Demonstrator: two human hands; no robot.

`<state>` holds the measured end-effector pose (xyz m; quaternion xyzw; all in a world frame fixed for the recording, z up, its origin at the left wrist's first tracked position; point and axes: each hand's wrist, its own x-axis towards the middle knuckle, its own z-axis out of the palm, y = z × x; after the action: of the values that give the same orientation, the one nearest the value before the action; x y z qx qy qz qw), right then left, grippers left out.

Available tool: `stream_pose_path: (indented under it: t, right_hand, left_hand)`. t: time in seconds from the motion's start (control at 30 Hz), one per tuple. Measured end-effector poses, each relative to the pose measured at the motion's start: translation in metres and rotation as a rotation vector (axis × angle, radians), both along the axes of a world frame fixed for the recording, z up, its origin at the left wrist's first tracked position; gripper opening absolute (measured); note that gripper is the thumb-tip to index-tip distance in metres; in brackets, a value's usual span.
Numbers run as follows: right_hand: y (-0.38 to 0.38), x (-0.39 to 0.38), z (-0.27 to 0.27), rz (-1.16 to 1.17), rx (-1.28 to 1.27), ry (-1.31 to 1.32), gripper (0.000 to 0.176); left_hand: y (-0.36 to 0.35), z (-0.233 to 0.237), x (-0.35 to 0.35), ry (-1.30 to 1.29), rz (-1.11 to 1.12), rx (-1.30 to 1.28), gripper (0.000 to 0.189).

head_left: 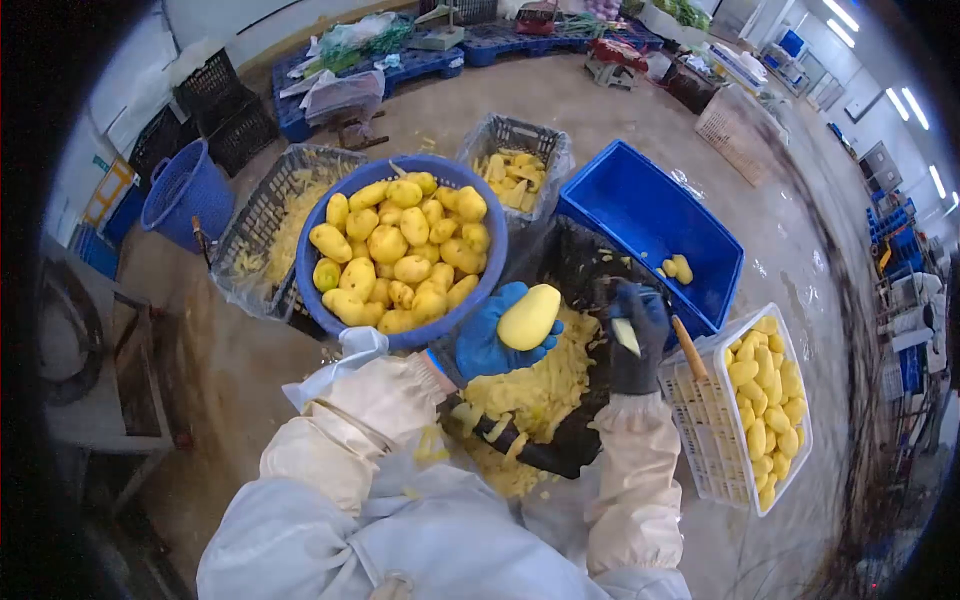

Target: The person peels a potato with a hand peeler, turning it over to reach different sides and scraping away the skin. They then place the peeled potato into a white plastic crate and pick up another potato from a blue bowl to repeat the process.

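Note:
My left hand (492, 337), in a blue glove, is closed around a peeled potato (530, 317), its pale surface facing up. To the right, my right hand (640, 332) wears a dark glove. Its fingers are wrapped round a small pale, flat thing (626, 337), whose kind I cannot make out. Below and between the hands lies a heap of potato peelings (535, 385) on black plastic. Near the left hand stands a round blue-purple basket (312, 290) full of yellow potatoes (400, 235). A wooden handle (688, 348) sticks up just right of my right hand.
A blue bin (625, 195) holds a few potato pieces (678, 268). On the right, a white crate (700, 440) is filled with peeled potatoes (768, 400). Crates with peelings (285, 225) and potato pieces (515, 175) stand behind. A blue basket (190, 195) is at left.

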<state>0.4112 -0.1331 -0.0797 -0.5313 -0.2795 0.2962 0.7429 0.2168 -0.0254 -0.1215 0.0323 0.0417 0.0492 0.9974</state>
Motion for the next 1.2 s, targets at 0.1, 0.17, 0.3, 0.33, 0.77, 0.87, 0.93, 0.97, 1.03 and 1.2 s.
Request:
stream_pose_path:
  t: [0.1,0.17,0.3,0.33,0.77,0.87,0.93,0.97,1.03,1.2]
  right_hand:
    - [-0.009,-0.052,-0.008,0.219,-0.073,-0.163,0.009]
    - [-0.009,-0.057,0.008,0.207,-0.229,-0.184,0.011]
    - [-0.010,0.020,-0.025,0.004,-0.075,-0.003,0.010]
    - [-0.010,-0.003,-0.001,0.029,-0.102,-0.067,0.010]
    - [-0.012,0.005,0.004,-0.088,-0.116,-0.183,0.014]
    - [-0.008,-0.026,0.022,0.070,-0.122,-0.019,0.014]
    - [-0.008,-0.031,0.019,0.215,-0.215,-0.037,0.015]
    - [-0.006,-0.010,0.009,0.071,-0.205,-0.026,0.015]
    - [-0.009,0.009,0.004,-0.074,-0.163,-0.273,0.016]
    - [-0.015,-0.020,0.019,0.273,-0.215,0.180,0.014]
  left_hand:
    - [-0.001,0.001,0.007,-0.002,0.023,-0.013,0.045]
    - [-0.005,0.000,0.007,0.038,0.051,-0.002,0.047]
    - [-0.009,0.013,-0.002,0.017,-0.046,0.139,0.053]
    - [-0.009,0.022,-0.003,0.012,-0.050,0.150,0.053]
    - [-0.017,0.030,-0.003,0.210,0.151,1.190,0.073]
    - [-0.013,0.048,-0.006,0.302,0.128,1.368,0.075]
    - [-0.015,0.055,-0.006,0.324,0.129,1.374,0.076]
    - [-0.017,0.055,-0.007,0.343,0.131,1.376,0.077]
    - [-0.019,0.053,-0.007,0.294,0.237,1.547,0.079]
    - [-0.017,0.055,-0.007,0.240,0.377,1.894,0.083]
